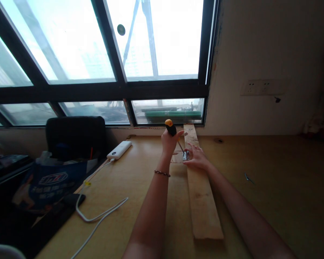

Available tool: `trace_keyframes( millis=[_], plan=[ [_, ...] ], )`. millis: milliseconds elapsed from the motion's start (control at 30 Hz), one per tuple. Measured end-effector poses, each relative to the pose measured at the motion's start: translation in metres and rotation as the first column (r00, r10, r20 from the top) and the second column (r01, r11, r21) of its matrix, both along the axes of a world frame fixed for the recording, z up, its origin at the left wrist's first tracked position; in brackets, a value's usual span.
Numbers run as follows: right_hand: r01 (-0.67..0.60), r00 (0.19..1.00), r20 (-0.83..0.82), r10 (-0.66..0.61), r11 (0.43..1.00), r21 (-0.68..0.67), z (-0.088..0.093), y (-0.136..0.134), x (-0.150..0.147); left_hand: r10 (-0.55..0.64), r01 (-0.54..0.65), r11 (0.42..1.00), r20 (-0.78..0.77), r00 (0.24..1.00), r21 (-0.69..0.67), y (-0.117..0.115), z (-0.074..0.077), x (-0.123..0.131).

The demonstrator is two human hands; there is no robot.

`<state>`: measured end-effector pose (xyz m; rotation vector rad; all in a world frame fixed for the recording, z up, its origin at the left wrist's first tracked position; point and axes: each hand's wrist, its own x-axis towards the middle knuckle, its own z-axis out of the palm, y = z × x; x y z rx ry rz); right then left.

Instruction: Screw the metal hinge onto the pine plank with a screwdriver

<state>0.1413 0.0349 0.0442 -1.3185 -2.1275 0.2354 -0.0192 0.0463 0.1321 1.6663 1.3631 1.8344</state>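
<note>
My left hand (169, 141) is wrapped round a screwdriver (172, 130) with a black and yellow handle, its shaft slanting down to a small metal hinge (186, 155). The hinge sits where a long wooden plank (202, 194) meets a small flat wood piece (177, 157) to its left. My right hand (197, 157) lies on the plank with fingers spread, its fingertips pressing beside the hinge. A bead bracelet (162, 173) is on my left wrist.
The plank lies lengthwise on a wooden tabletop (272, 172). A white power bank (119, 149) with a white cable (97, 216) lies to the left, next to a black phone (75, 199). A black chair (75, 138) and blue bag (51, 180) stand left. A small screw (248, 177) lies right.
</note>
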Motion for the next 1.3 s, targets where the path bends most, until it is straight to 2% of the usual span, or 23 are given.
trace_keyframes(
  millis=[100,200,267,367,433,500,667,733,833,967,1100,1300],
  plan=[
    [0.004,1.0,-0.004,-0.004,1.0,-0.008,0.001,-0.001,0.0,-0.012,0.012,1.0,0.002,1.0,-0.015,0.0,0.0,0.0],
    [-0.001,1.0,-0.004,0.001,1.0,-0.007,0.002,-0.001,0.0,-0.152,0.157,0.987,0.094,0.984,-0.042,0.001,0.0,0.002],
    [0.002,1.0,-0.011,-0.002,1.0,-0.005,0.001,0.0,0.0,-0.283,0.295,0.954,0.169,0.944,-0.048,0.001,0.001,0.003],
    [0.001,1.0,-0.03,-0.001,1.0,-0.009,-0.001,0.002,0.0,-0.478,0.497,0.868,0.232,0.847,-0.025,-0.001,0.005,0.004],
    [-0.005,0.999,-0.037,0.005,1.0,-0.011,-0.002,0.003,0.0,-0.535,0.55,0.835,0.228,0.814,-0.005,-0.002,0.007,0.006],
    [-0.012,0.999,-0.039,0.011,1.0,-0.007,-0.002,0.003,0.0,-0.517,0.529,0.849,0.229,0.825,0.01,-0.002,0.007,0.009],
    [-0.011,0.999,-0.033,0.011,1.0,-0.004,-0.002,0.002,0.001,-0.349,0.357,0.934,0.174,0.921,-0.015,0.004,0.001,0.014],
    [-0.01,0.999,-0.03,0.01,1.0,-0.001,-0.002,0.002,0.0,-0.334,0.345,0.937,0.157,0.929,-0.047,0.006,-0.002,0.015],
    [-0.008,0.999,-0.033,0.008,1.0,0.001,-0.002,0.003,0.0,-0.379,0.412,0.906,0.252,0.891,-0.094,0.006,-0.002,0.014],
    [-0.008,0.999,-0.039,0.008,1.0,0.003,-0.002,0.003,0.0,-0.458,0.518,0.853,0.379,0.804,-0.067,0.0,0.003,0.01],
    [-0.008,0.999,-0.033,0.009,1.0,0.01,-0.003,0.004,0.0,-0.576,0.637,0.769,0.386,0.721,-0.043,-0.002,0.007,0.0],
    [0.002,1.0,-0.011,-0.001,1.0,0.03,-0.003,0.003,0.001,-0.672,0.734,0.678,0.377,0.638,-0.034,0.0,0.006,-0.016]
  ],
)
